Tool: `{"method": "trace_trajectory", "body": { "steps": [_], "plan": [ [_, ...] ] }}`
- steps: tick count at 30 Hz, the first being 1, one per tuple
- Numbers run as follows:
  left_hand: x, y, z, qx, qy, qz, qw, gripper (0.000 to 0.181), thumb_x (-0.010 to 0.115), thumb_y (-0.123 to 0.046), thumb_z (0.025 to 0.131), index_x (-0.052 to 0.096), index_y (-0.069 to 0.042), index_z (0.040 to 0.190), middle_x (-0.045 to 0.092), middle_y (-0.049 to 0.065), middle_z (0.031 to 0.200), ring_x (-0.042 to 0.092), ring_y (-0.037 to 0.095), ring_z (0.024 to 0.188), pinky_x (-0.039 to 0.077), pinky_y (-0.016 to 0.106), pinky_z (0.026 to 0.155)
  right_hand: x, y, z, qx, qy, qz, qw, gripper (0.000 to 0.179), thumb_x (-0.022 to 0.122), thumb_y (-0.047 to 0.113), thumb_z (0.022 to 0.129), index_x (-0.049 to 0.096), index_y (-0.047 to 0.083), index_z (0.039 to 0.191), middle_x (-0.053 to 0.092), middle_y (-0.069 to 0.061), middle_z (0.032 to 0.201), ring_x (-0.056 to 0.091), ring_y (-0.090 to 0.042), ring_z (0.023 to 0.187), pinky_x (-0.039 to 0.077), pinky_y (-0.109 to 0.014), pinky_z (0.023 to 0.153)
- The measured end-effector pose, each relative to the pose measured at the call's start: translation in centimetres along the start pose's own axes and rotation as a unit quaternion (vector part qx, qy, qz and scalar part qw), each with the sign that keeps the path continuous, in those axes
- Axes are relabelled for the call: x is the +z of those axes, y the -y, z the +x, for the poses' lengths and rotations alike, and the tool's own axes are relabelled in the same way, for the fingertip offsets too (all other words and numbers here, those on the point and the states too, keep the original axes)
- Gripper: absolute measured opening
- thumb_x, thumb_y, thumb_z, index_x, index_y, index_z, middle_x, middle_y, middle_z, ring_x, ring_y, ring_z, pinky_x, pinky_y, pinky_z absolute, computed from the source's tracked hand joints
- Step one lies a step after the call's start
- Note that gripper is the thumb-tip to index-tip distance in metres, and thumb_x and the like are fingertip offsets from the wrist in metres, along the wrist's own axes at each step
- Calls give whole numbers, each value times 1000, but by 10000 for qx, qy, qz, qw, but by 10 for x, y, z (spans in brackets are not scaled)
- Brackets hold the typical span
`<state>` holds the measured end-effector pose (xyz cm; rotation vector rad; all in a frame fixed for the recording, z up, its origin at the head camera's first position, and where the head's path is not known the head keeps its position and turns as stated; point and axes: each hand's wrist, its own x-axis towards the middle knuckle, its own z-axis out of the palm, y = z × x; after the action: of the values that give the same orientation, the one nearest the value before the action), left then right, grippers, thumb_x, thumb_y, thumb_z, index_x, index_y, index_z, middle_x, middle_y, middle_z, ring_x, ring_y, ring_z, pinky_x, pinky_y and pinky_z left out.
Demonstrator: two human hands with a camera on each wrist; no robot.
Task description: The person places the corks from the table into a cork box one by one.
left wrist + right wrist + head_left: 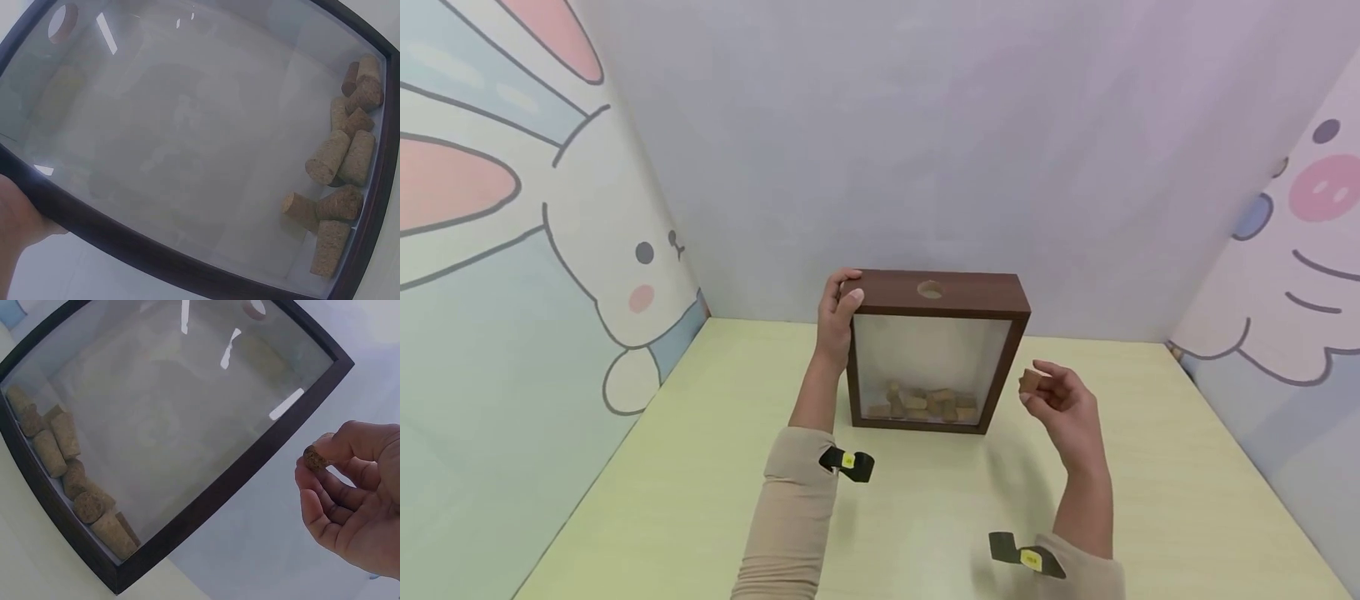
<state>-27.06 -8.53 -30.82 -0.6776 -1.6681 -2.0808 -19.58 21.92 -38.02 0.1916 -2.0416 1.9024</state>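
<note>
A dark brown wooden shadow box [1011,367] with a clear front stands upright on the table, a round hole [930,290] in its top. Several tapered corks [328,157] lie heaped along its bottom inside. My left hand [837,321] grips the box's upper left corner, thumb on the front top edge and fingers over the top. To the right of the box, my right hand [1063,408] pinches a single cork [1030,381] between thumb and fingers, apart from the frame. In the right wrist view that cork [314,459] shows its speckled round end.
The pale yellow-green table [700,500] reaches back to a lilac wall [820,150]. Side panels carry a cartoon rabbit [602,250] at left and a pig [1292,275] at right. Black straps [847,462] with yellow labels sit on both sleeves.
</note>
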Motion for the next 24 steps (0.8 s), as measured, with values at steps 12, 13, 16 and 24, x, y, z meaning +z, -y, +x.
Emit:
{"method": "trace_trajectory", "body": {
  "steps": [12, 13, 16, 24],
  "plan": [
    [0, -3, 2, -14, -13, 73, 10000, 46, 44, -18, 86, 38, 11, 122, 31, 22, 134, 33, 13, 108, 26, 33, 90, 11, 28, -11, -768, -58, 1132, 9906, 40, 58, -22, 77, 47, -16, 115, 60, -8, 93, 59, -17, 86, 48, -23, 73],
    [0, -3, 1, -8, -2, 75, 10000, 46, 44, -17, 86, 38, 11, 122, 30, 23, 135, 33, 13, 108, 26, 33, 89, 13, 29, -11, -799, -22, 1175, 9898, 40, 59, -22, 77, 47, -15, 114, 61, -8, 93, 59, -18, 87, 48, -23, 73],
    [-1, -2, 0, -15, 28, 60, 10000, 46, 44, -17, 86, 37, 11, 122, 28, 26, 136, 33, 13, 108, 26, 32, 89, 18, 32, -12, -887, 121, 1281, 9877, 38, 58, -23, 77, 49, -11, 112, 60, -8, 93, 58, -17, 87, 48, -23, 73],
    [-1, -2, -2, -40, -10, 53, 10000, 46, 44, -17, 86, 37, 12, 122, 32, 19, 135, 32, 13, 111, 25, 32, 90, 35, 47, -1, -1290, 537, 1373, 9806, 35, 61, -21, 76, 50, -4, 104, 62, -9, 96, 60, -19, 91, 49, -25, 73]
  ]
}}
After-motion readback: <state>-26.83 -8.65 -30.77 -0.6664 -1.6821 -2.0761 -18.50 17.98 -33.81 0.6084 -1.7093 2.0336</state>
